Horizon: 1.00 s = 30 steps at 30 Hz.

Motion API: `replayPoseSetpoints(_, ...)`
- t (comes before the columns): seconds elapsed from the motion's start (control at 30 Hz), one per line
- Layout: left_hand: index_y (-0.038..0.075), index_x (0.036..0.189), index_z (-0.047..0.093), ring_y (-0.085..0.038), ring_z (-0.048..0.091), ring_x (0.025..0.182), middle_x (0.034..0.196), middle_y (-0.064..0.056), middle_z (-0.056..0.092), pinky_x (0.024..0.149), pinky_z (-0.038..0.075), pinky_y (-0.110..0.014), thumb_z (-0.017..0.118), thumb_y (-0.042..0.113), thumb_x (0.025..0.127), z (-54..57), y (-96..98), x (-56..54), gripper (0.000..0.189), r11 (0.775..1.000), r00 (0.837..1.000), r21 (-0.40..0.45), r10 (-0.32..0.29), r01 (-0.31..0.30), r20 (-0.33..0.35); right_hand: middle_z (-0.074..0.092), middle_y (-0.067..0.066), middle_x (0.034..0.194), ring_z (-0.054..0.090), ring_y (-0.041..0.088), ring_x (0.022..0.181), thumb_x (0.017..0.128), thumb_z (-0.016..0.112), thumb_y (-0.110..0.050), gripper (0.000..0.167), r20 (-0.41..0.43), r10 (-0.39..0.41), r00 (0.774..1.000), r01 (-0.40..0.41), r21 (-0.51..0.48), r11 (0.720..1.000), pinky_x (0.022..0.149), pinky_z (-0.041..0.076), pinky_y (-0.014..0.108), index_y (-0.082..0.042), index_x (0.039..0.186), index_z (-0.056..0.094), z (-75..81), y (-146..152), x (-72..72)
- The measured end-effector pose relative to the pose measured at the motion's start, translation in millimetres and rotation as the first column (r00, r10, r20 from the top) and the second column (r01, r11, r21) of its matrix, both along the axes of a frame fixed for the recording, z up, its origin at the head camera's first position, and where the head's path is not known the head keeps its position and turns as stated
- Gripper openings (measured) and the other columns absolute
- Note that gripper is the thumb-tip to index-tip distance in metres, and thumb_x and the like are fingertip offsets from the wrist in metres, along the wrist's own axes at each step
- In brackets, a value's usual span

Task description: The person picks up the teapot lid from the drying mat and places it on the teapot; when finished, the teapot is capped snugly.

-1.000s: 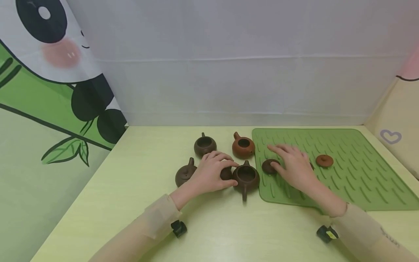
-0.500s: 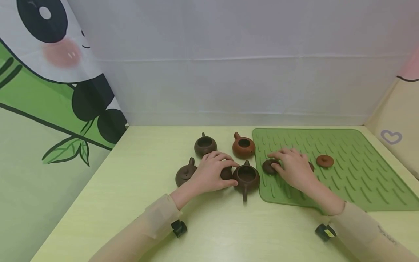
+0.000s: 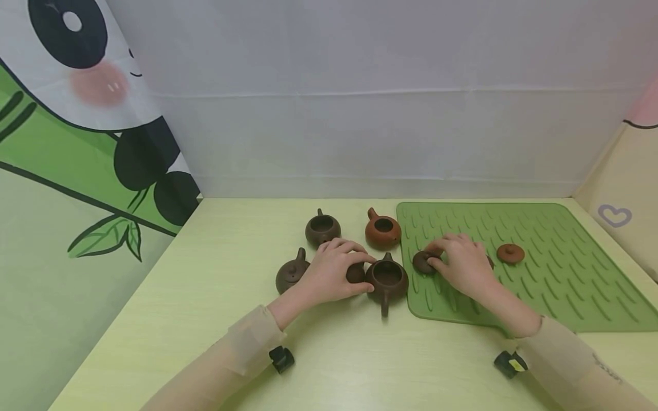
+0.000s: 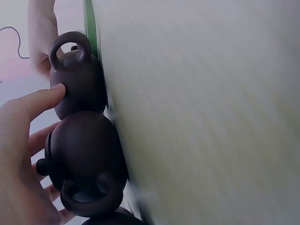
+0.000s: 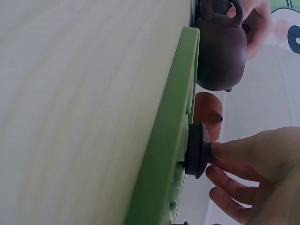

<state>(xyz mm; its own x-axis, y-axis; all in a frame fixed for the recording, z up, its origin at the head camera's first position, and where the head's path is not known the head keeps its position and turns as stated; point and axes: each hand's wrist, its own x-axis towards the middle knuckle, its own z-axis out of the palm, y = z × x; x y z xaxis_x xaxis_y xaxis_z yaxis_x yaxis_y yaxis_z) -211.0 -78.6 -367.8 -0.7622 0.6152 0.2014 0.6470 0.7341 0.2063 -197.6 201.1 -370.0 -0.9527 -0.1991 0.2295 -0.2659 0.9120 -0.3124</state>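
My left hand (image 3: 334, 271) holds a dark brown teapot without a lid (image 3: 397, 290), thumb on its near side and a finger at its far side. Under that palm is a lidded dark teapot (image 3: 355, 273), right beside the open one in the left wrist view. On the green mat, my right hand (image 3: 462, 265) pinches the knob of a dark teapot lid (image 3: 422, 264) between thumb and finger. The right wrist view shows this lid (image 5: 197, 150) low at the mat's surface.
Another lidded dark teapot (image 3: 289, 278) stands left of my left hand. Behind are a lidless dark teapot (image 3: 323, 233) and a lidless reddish teapot (image 3: 380, 237). The green mat (image 3: 555, 274) bears a reddish lid (image 3: 510, 253) and a dark lid (image 3: 490, 261) partly hidden by my right hand.
My right hand's raised index finger has come down, so finger and thumb now pinch the lid's knob. The left hand and the teapots have stayed in place.
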Motion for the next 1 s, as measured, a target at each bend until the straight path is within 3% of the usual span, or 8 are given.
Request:
replayPoseSetpoints(0.53, 0.032, 0.119, 0.070, -0.025, 0.054, 0.123, 0.124, 0.005, 0.064, 0.106, 0.040, -0.052, 0.078, 0.050, 0.080, -0.7, -0.7, 0.3, 0.044, 1.000, 1.000, 0.015, -0.002, 0.002, -0.003, 0.071, 0.009, 0.099, 0.058, 0.034, 0.098, 0.088, 0.074, -0.016, 0.016, -0.113, -0.015, 0.994, 0.004, -0.096, 0.995, 0.084, 0.040, 0.058, -0.011, 0.103, 0.075, 1.1, -1.5, 1.3)
replayPoseSetpoints(1.0, 0.032, 0.119, 0.070, -0.026, 0.053, 0.123, 0.125, 0.005, 0.064, 0.107, 0.040, -0.053, 0.078, 0.049, 0.080, -1.4, -0.7, 0.5, 0.044, 1.000, 1.000, 0.019, 0.002, -0.002, 0.003, 0.072, 0.007, 0.097, 0.057, 0.029, 0.098, 0.084, 0.078, -0.019, 0.017, -0.273, 0.036, 0.961, -0.095, -0.207, 0.974, 0.094, 0.037, 0.059, -0.012, 0.099, 0.075, 2.8, -12.2, 3.2)
